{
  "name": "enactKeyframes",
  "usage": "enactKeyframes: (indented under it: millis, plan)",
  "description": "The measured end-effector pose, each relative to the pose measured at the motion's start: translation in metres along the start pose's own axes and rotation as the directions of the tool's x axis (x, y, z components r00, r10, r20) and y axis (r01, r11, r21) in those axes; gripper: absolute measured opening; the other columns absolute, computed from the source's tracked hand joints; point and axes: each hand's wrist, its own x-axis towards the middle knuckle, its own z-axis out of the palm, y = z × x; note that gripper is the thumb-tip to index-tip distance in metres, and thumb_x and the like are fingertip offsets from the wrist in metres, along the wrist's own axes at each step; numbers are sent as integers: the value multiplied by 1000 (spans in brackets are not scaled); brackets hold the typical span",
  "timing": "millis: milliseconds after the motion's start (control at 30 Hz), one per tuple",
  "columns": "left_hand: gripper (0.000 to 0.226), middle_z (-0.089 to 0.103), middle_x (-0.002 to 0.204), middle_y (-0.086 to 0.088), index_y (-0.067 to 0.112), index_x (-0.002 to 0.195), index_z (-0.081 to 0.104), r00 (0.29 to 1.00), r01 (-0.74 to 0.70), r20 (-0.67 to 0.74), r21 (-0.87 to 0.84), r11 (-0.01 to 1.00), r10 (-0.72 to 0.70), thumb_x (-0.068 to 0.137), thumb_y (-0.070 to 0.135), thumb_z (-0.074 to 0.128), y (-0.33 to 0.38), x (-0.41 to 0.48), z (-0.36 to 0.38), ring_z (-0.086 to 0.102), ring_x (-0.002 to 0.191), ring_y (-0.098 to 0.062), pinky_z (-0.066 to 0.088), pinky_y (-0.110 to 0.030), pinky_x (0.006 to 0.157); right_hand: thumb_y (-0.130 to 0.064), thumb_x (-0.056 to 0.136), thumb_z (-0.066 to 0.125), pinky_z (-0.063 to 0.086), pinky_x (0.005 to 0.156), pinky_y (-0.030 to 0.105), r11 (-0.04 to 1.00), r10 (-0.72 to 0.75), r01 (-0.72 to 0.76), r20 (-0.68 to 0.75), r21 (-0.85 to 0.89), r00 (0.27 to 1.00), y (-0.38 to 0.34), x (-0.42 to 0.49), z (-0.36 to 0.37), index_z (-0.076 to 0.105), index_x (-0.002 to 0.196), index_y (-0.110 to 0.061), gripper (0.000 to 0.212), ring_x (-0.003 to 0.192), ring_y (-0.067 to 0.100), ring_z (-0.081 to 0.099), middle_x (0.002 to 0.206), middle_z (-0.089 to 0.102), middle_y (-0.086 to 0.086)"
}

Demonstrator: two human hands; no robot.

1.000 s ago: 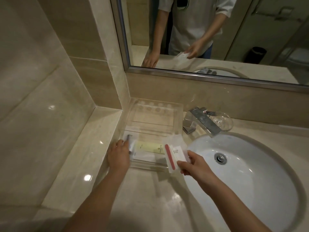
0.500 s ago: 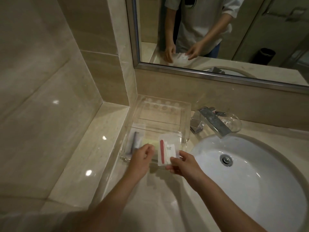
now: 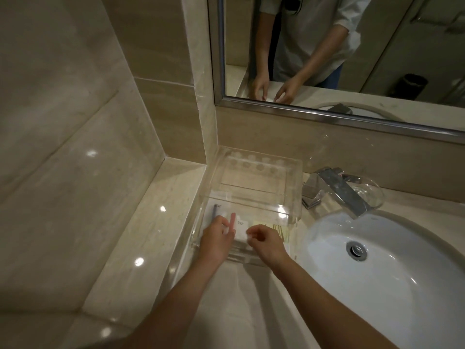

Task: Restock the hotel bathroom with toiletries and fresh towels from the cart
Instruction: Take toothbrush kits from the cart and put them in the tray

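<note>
Left hand [image 3: 217, 239]: fingers bent down over the left edge of the toothbrush packet [image 3: 239, 226]. Contact is evident. Whether they press or grip cannot be told from this angle.

Right hand [image 3: 266, 241]: thumb and forefinger curled together on the packet's near right corner, a pinch by appearance. The other fingers are loosely curled.

Toothbrush packet: white sachet with a pink handle showing. It lies in the front compartment of the acrylic tray [image 3: 294, 197], between the two hands.

Adjacent items, same compartment: a dark-handled packet [image 3: 216, 210] just left of it and a yellow packet [image 3: 275, 229] just right of it. Whether the packets overlap cannot be determined.

Tray: stands on the table [image 3: 226, 311] in the corner beneath the mirror [image 3: 327, 46]. Its rear compartments hold nothing discernible. The faucet [image 3: 334, 190], a glass dish [image 3: 372, 195] and the basin [image 3: 390, 273] are to its right.

Assessment: the step in hand is laying out toiletries in the tray, specifically seating the toothbrush packet between its neighbours. No cart or towels are in view, so the towel portion is judged outstanding.

Next move requires: squaring the packet flat and parallel to the other two, then releasing both hands without dragging the light sachets out of line.
</note>
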Motion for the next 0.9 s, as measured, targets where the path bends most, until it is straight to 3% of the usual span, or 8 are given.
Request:
enactKeyframes:
  millis: [67, 133, 233, 333, 400, 567, 767, 900]
  plan:
    - [17, 64, 97, -5, 14, 102, 56, 999, -51, 16, 108, 993, 50, 88, 25, 58, 0, 7, 3, 60, 89, -21, 49, -31, 79, -4, 87, 54, 44, 85, 21, 991, -50, 52, 18, -127, 999, 3, 5, 2, 66, 111, -10, 27, 98, 14, 59, 105, 63, -2]
    - [25, 62, 109, -4, 16, 112, 57, 994, -110, 28, 227, 968, 106, 87, 22, 59, -1, 13, 5, 57, 100, -21, 45, -32, 87, -5, 88, 52, 45, 90, 25, 968, -88, 85, 1, -234, 996, 5, 9, 3, 64, 115, -6, 30, 104, 18, 60, 111, 64, 1]
    - [31, 58, 117, -2, 20, 121, 54, 982, -188, 46, 358, 915, 184, 90, 23, 54, -2, 18, 8, 51, 109, -20, 36, -30, 92, -2, 81, 52, 50, 82, 42, 901, -185, 166, -9, -400, 983, 6, 19, 4, 67, 91, 0, 18, 87, 28, 62, 93, 69, 13]
    - [35, 54, 124, 0, 23, 127, 49, 979, -199, 37, 405, 892, 202, 92, 25, 50, -2, 20, 9, 46, 116, -20, 32, -30, 96, -5, 78, 51, 49, 74, 41, 847, -209, 197, 31, -494, 977, 6, 31, 6, 62, 79, -1, 12, 77, 28, 59, 81, 65, 12]
    - [37, 52, 127, 0, 24, 129, 47, 980, -189, 34, 435, 880, 194, 93, 26, 48, -3, 22, 10, 44, 118, -20, 30, -30, 98, -9, 79, 51, 47, 77, 37, 823, -205, 212, 72, -527, 976, 6, 37, 7, 63, 84, -3, 15, 86, 29, 58, 90, 66, 11]
    - [34, 56, 121, 0, 24, 126, 50, 985, -154, 9, 500, 852, 173, 93, 30, 45, -2, 21, 9, 47, 115, -19, 31, -30, 95, -19, 88, 52, 37, 101, 36, 781, -157, 208, 137, -588, 978, 0, 39, 4, 58, 122, -16, 34, 122, 28, 42, 133, 51, 8]
    - [38, 46, 134, 0, 21, 131, 45, 986, -152, 28, 547, 823, 164, 94, 30, 44, 1, 10, 7, 40, 123, -19, 30, -32, 101, -23, 89, 54, 26, 109, 34, 763, -135, 194, 141, -617, 981, 0, 31, 2, 45, 137, -25, 49, 135, 26, 29, 148, 31, 6]
    - [44, 35, 145, 0, 21, 138, 37, 982, -189, 99, 507, 841, 161, 95, 30, 41, -1, -2, 0, 31, 132, -20, 25, -35, 107, -19, 89, 53, 25, 108, 29, 822, -133, 197, 156, -534, 979, 2, 17, -7, 48, 134, -20, 46, 132, 25, 35, 145, 37, 7]
